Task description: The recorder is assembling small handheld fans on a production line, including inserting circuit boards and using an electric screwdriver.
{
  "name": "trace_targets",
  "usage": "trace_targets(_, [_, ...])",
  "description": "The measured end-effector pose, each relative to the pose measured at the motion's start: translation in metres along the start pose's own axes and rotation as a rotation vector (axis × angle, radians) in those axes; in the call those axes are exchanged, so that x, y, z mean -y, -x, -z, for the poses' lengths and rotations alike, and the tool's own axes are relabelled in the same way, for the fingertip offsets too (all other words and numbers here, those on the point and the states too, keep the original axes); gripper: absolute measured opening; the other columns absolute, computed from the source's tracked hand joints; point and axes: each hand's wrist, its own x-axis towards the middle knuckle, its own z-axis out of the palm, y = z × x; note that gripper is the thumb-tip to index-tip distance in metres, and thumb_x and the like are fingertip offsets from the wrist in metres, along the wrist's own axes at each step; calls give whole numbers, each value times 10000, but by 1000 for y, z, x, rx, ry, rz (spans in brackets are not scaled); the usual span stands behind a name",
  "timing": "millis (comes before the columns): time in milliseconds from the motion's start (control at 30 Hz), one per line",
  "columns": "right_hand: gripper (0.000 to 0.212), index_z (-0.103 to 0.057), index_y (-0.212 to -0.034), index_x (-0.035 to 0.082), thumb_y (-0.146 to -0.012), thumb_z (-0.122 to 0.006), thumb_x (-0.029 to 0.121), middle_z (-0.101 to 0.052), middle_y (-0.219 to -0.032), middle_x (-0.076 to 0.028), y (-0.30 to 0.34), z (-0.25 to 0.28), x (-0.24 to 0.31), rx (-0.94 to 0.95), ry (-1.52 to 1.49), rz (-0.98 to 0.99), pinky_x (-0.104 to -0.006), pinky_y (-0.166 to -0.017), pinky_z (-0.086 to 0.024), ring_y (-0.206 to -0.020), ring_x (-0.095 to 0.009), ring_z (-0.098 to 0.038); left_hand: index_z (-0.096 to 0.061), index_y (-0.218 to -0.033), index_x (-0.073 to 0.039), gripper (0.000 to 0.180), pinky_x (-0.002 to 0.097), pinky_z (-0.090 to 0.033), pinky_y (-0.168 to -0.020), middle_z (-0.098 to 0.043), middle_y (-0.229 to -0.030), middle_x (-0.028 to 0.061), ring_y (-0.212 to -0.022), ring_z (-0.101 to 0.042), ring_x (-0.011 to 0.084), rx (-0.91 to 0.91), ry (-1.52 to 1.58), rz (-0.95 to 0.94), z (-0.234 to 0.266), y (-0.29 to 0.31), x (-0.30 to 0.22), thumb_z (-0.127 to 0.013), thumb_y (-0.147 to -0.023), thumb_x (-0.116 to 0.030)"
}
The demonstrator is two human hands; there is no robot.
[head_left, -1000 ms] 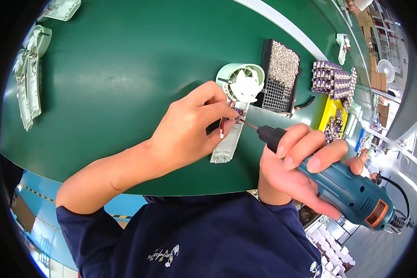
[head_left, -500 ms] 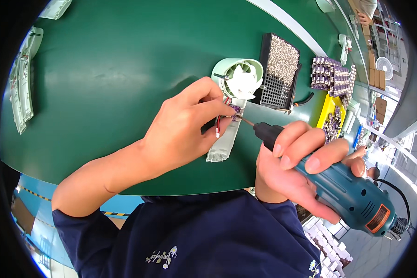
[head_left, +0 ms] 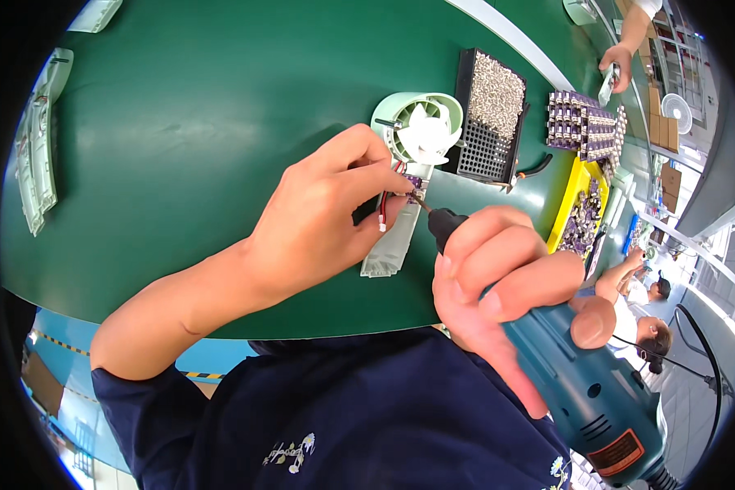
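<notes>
A pale green handheld fan (head_left: 384,114) with white blades lies on the green table, its open handle shell (head_left: 388,253) pointing toward me. My left hand (head_left: 314,216) pinches a small purple circuit board (head_left: 414,181) in the handle just below the fan head. Red and black wires with a white plug (head_left: 382,222) hang beside its fingertips. Wrapped around a teal electric screwdriver (head_left: 563,367) is my right hand (head_left: 498,278). The screwdriver's thin bit meets the board by my left fingertips; any screw there is too small to make out.
Behind the fan at right stands a black perforated tray (head_left: 486,151) of small metal pieces, with pliers (head_left: 537,167) beside it. Farther right are stacked purple boards (head_left: 580,126) and a yellow bin (head_left: 560,220). Green shells (head_left: 37,155) lie far left. Another person's hand (head_left: 618,61) holds a pale part.
My right hand and the screwdriver have swung left and down, the tool now tilted more steeply. My left hand stays on the board. Another person's hand has reached in at upper right.
</notes>
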Motion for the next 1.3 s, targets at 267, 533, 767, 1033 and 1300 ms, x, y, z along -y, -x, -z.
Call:
trace_targets(267, [802, -427, -1485, 132, -983, -487, 754, -565, -943, -60, 10, 25, 0, -471, -215, 85, -337, -548, -462, -619, -173, -536, -752, -972, -30, 197, 338, -528, -663, -602, -937, 77, -778, -636, 219, 22, -62, -7, -1, -3, -1, -805, -800, 51])
trace_targets(533, [515, -601, -1370, 5, -974, -756, 296, -694, -1075, -127, 109, 109, 68, -337, 1363, -884, -362, -844, -547, -881, -242, -678, -721, -1084, -54, 259, 362, -567, -690, -616, -959, 76, -787, -681, 218, 74, -32, 26, 1, -3, -3, -773, -840, 17])
trace_targets(767, [399, -685, -1292, 0, -921, -783, 112, -657, -1093, -111, 104, 81, 68, -234, 1634, -612, -373, -871, -535, -921, -258, -661, -699, -1109, -55, 259, 341, -586, -699, -615, -970, 74, -789, -692, 211, 75, 26, 77, 0, -4, -5, -765, -866, 1])
trace_targets(1033, [248, -738, -1129, -44, -884, -759, -72, -719, -1148, -159, 30, 23, 4, 19, 631, -568, -234, -657, -542, -820, -121, -673, -686, -1108, -47, 253, 331, -591, -695, -618, -970, 74, -784, -691, 207, 63, 8, 57, 1, -4, -2, -769, -872, -8])
trace_targets(1300, [173, -652, -1161, -13, -992, -689, 3, -767, -999, -152, 37, 21, -26, -393, 104, -702, -213, -579, -465, -694, -73, -586, -699, -1070, -1, 238, 310, -626, -750, -625, -982, 95, -806, -677, 194, 100, 33, 121, 3, -5, -9, -779, -851, 48])
